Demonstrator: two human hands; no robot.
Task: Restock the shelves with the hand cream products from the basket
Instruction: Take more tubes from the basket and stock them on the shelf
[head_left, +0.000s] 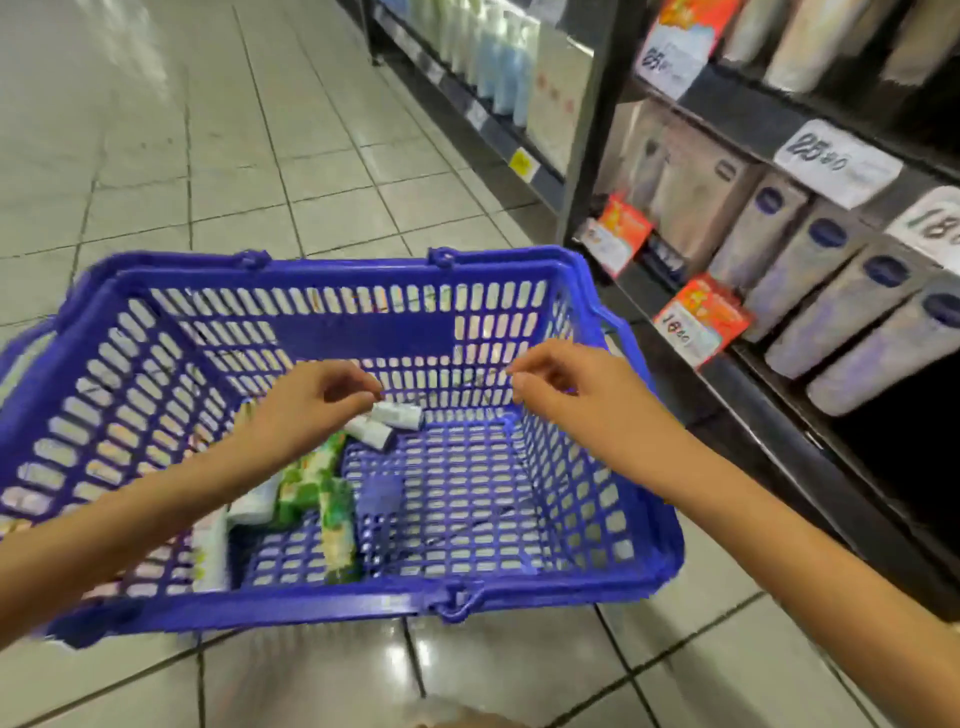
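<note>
A blue plastic basket (519, 280) sits on the tiled floor under both hands. In its left half lie two small white tubes (397, 414), green-and-white cartons (311, 470) and white packs (213, 551). My left hand (317, 400) is down inside the basket with its fingertips pinched at the end of the upper white tube. Blur hides whether it grips the tube. My right hand (561, 387) hovers over the basket's right side, fingers loosely curled and apart, with nothing in it. The dark shelves (748, 119) on the right hold rows of grey-white tubes with blue caps (826, 270).
Price tags (836, 161) and red-orange promo cards (701, 319) hang along the shelf edges. The lowest shelf bay (893, 457) at the right is dark. A further shelf unit with pale bottles (498, 62) runs along the aisle. The tiled floor (208, 130) stretches ahead and to the left.
</note>
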